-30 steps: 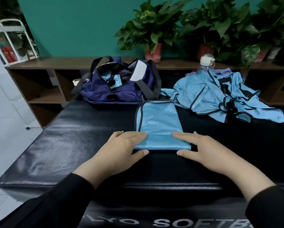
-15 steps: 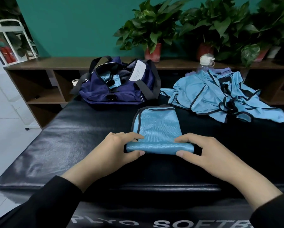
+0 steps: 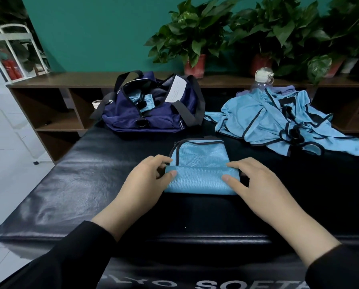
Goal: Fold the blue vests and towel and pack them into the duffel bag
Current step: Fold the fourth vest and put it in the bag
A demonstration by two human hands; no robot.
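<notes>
Currently mid-fold, landmark = duffel bag (image 3: pixel 151 109), left to right:
left hand (image 3: pixel 145 182): fingers curled, pinching left end of folded vest's near flap.
folded vest (image 3: pixel 199 170): on black mat (image 3: pixel 70 184), just in front of bag, between my hands; near edge turned over.
right hand (image 3: pixel 255 184): thumb and fingers pinching flap's right end.
vest pile (image 3: pixel 278 122): unfolded, right of bag, bottle (image 3: pixel 261 80) behind.
handling: thin, soft, light, probably slippery; I'd grip both fold corners, else it slumps.
</notes>
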